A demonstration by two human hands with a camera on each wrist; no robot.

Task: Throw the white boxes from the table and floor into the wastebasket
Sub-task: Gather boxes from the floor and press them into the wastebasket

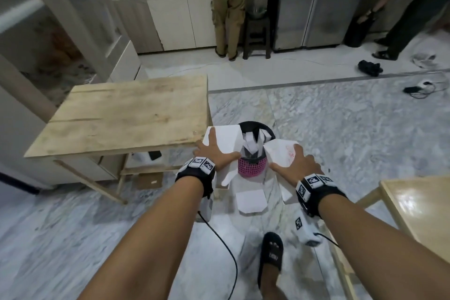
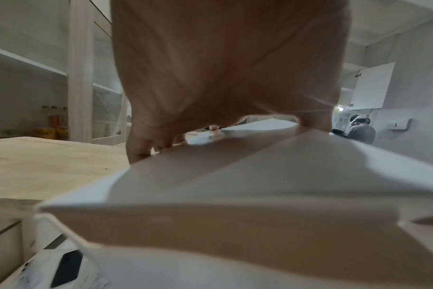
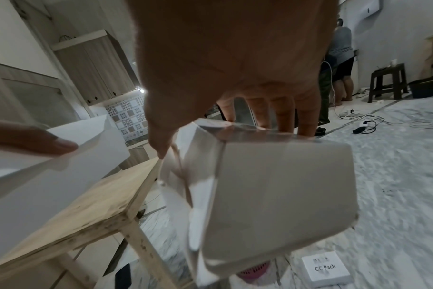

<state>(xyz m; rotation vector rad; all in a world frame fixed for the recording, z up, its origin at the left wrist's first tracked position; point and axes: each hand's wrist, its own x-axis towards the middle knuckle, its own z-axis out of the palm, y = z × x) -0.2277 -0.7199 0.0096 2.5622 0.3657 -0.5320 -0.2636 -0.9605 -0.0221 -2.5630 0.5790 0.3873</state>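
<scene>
— Where are the white boxes?
— One white box point(image 1: 225, 140) sits at ten o'clock of the pink wastebasket point(image 1: 252, 165), one point(image 1: 282, 151) at two, another lies flat on the floor point(image 1: 250, 201) at six.
— And inside?
— White pieces point(image 1: 253, 142) stick up.

Wastebasket point(image 1: 252, 165) right of table point(image 1: 126, 114)

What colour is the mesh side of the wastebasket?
Pink, with a black rim; the wastebasket shows best in the head view.
</scene>
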